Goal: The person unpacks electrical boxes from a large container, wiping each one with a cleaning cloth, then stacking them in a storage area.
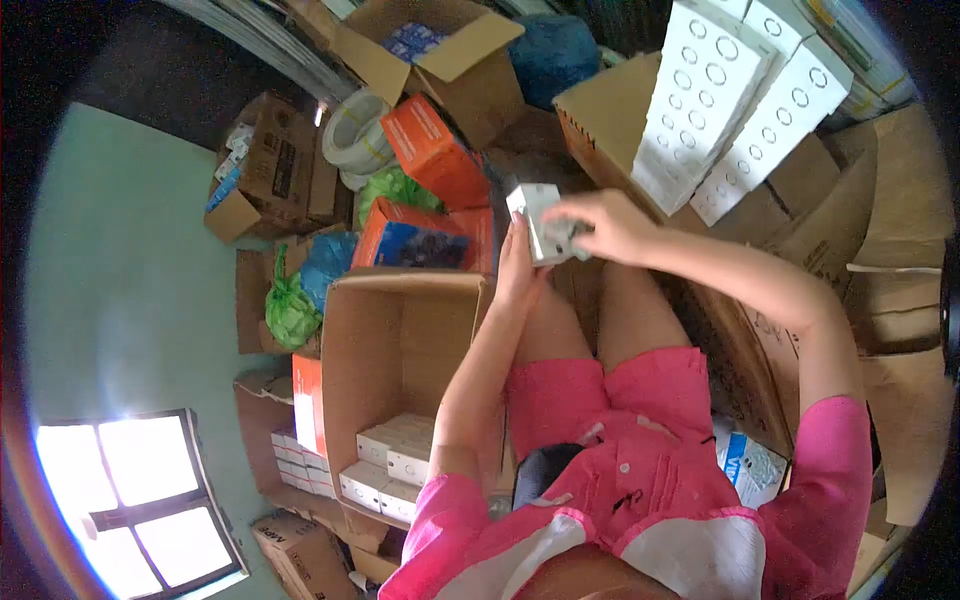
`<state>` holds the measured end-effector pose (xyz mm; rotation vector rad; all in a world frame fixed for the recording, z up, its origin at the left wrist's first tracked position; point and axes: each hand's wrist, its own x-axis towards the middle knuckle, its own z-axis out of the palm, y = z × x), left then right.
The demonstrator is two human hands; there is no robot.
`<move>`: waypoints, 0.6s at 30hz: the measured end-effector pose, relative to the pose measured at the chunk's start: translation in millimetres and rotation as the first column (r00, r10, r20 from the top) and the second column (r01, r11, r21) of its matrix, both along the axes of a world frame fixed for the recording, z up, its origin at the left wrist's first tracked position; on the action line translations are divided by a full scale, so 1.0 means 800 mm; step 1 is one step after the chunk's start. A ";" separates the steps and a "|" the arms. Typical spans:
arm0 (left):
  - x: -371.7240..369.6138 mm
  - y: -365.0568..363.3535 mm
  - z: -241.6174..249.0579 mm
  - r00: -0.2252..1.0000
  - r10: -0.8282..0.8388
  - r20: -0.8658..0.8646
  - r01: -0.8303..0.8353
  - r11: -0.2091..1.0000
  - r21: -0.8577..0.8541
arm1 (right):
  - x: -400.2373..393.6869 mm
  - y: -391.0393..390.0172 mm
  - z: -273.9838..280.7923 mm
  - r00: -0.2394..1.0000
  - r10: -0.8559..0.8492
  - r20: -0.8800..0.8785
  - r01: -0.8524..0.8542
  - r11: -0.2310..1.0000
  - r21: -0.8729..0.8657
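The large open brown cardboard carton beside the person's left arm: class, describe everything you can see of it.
The large open brown cardboard carton looks rectangular and deep, with plain, matte inner walls. Its opening faces the camera, showing bare cardboard inside. At the end nearer the person's body sit small white boxes with round marks, packed side by side. The left forearm crosses in front of one side, hiding part; whether it touches the carton is unclear.

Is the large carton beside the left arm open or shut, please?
Open: nothing covers the carton, and white boxes show inside.
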<state>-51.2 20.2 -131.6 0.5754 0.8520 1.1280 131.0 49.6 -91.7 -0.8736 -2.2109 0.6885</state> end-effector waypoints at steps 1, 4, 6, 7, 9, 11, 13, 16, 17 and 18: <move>-0.002 -0.001 0.006 0.996 -0.009 -0.083 0.005 0.999 -0.047 | -0.003 -0.011 0.019 0.997 0.082 0.007 -0.081 0.994 -0.076; -0.002 0.002 -0.011 0.999 -0.012 -0.033 0.013 0.999 0.040 | -0.005 -0.017 0.029 0.974 0.223 0.046 -0.223 0.975 -0.001; -0.004 0.002 -0.020 0.998 -0.037 -0.054 0.036 0.999 -0.029 | -0.001 -0.008 0.029 0.985 0.139 0.106 -0.137 0.990 -0.028; 0.001 -0.003 -0.011 0.995 -0.042 -0.091 0.035 0.997 -0.068 | -0.003 0.004 0.019 0.996 0.079 0.038 -0.081 0.996 0.041; 0.008 -0.008 0.003 0.994 -0.054 -0.098 0.046 0.996 -0.082 | 0.007 0.014 0.016 0.999 -0.003 0.032 0.001 0.998 0.062; 0.011 -0.010 0.005 0.997 -0.072 -0.039 0.071 0.997 -0.034 | 0.009 0.011 0.021 0.999 0.004 0.037 -0.007 0.997 0.072; 0.008 -0.007 0.005 0.999 -0.030 -0.024 0.028 0.998 -0.062 | 0.003 0.000 0.029 0.991 0.085 0.104 -0.088 0.996 0.027; -0.008 0.003 -0.005 0.998 -0.053 0.043 0.053 0.998 -0.019 | -0.003 -0.011 0.018 0.967 0.244 0.079 -0.253 0.958 0.139; -0.008 0.004 -0.010 0.996 -0.038 0.079 0.038 0.999 0.001 | -0.002 -0.011 0.015 0.958 0.269 0.100 -0.282 0.946 0.158; -0.007 0.004 -0.010 0.993 -0.024 0.114 0.022 1.000 0.019 | -0.001 -0.012 0.012 0.949 0.293 0.120 -0.310 0.934 0.176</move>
